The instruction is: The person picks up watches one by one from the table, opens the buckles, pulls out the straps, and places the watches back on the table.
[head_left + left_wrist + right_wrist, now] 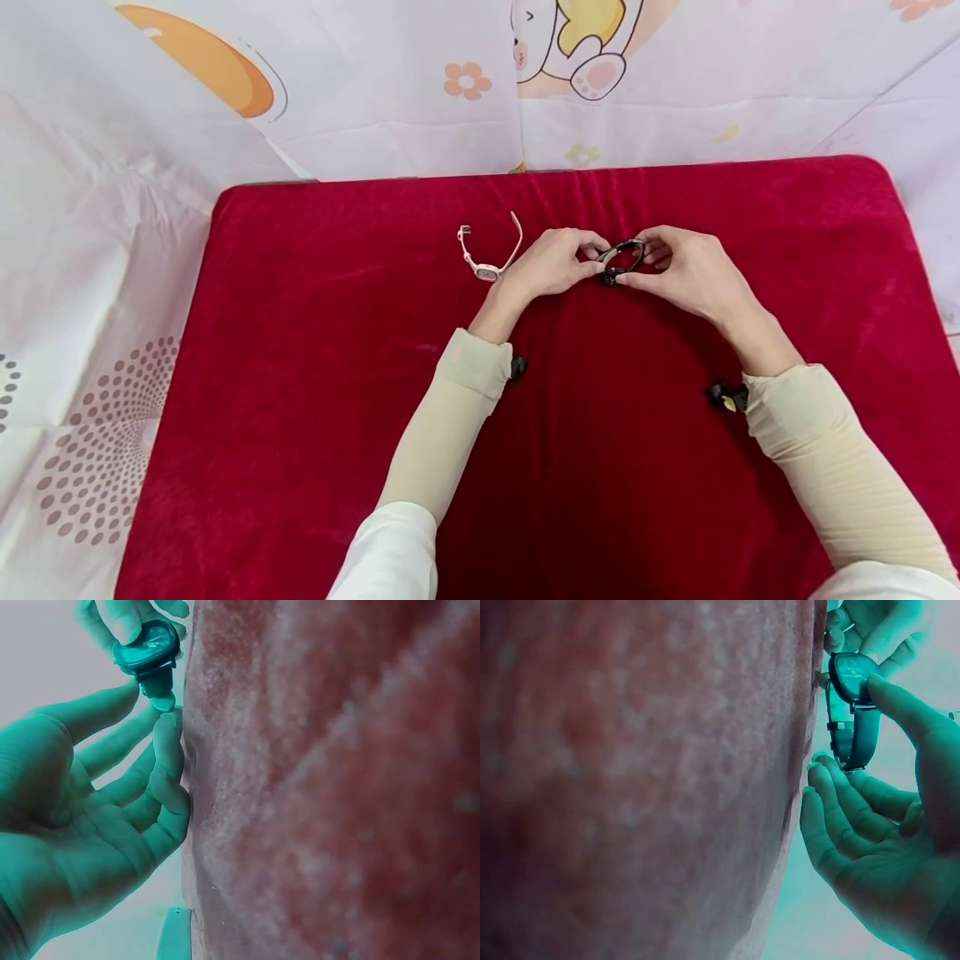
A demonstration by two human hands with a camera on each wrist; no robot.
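Both hands meet over the middle of the red table (300,375), holding a black watch (621,260) between them just above the cloth. The left hand (551,265) pinches one side of its strap with thumb and fingertips, and the right hand (690,271) grips the other side. A pink watch (489,250) lies on the table just left of the left hand, strap open.

We reach both forearms forward, sleeves down to the wrists. Our left hand (551,262) and right hand (690,267) meet fingertip to fingertip, fingers curled in a pinching grip.
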